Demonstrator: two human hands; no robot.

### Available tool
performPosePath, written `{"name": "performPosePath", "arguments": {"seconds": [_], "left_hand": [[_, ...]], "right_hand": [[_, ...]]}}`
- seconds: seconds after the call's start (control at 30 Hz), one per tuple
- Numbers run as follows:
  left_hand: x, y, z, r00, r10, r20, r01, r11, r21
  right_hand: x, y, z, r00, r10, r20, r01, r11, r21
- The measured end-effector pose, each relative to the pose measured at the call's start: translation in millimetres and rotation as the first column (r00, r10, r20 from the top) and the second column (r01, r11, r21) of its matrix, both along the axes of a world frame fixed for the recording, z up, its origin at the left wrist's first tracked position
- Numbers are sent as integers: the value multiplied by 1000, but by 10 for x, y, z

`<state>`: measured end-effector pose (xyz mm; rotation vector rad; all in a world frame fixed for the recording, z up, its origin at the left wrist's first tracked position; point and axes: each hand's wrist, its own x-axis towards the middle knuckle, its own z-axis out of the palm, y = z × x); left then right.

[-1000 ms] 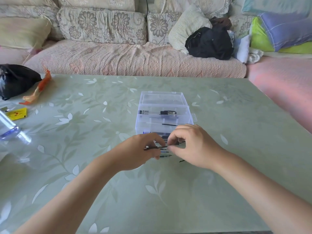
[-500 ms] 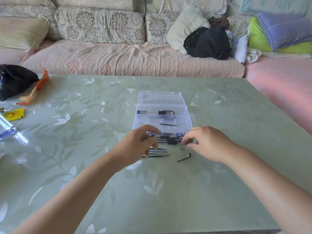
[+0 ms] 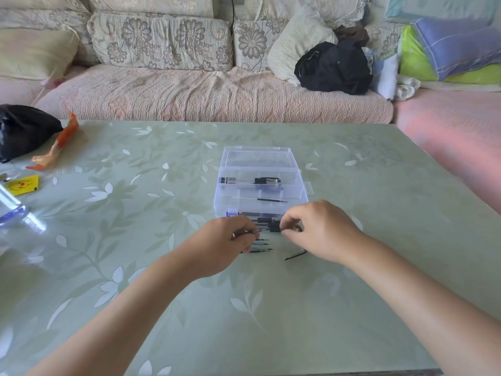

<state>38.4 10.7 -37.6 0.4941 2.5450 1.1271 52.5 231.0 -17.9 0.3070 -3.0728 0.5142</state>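
We saw two bare arms of our own. The left hand (image 3: 219,246) and right hand (image 3: 325,234) were bare and slim, with slender fingers (image 3: 298,213) and smooth knuckles. The left forearm (image 3: 130,316) and right forearm (image 3: 423,291) showed bare from wrist to the picture's edge.

Just in front of the clear box (image 3: 260,191), our left hand (image 3: 222,246) and right hand (image 3: 322,232) are covering most of the thin pen parts (image 3: 261,244). We are failing to make out what the right fingertips are pinching. Far left of the box, the frame edge is cutting off a clear bottle (image 3: 13,213) and a black bag (image 3: 24,128).
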Motion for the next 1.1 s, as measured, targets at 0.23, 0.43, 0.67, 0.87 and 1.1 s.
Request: {"name": "performPosePath", "arguments": {"seconds": [0.23, 0.43, 0.67, 0.87, 1.1], "left_hand": [[7, -25, 32, 997, 12, -82, -20, 995, -94], [7, -30, 37, 997, 5, -83, -13, 996, -93], [25, -17, 50, 995, -28, -92, 20, 996, -88], [37, -2, 43, 996, -55, -69, 51, 997, -56], [25, -42, 94, 997, -64, -31, 63, 997, -45]], "right_hand": [[90, -134, 118, 996, -6, 85, 37, 931, -364], [120, -162, 171, 995, 10, 101, 32, 913, -406], [131, -189, 155, 991, 37, 127, 24, 894, -447], [146, -234, 108, 990, 66, 126, 2, 879, -477], [157, -254, 44, 994, 53, 99, 1, 878, -478]]}}
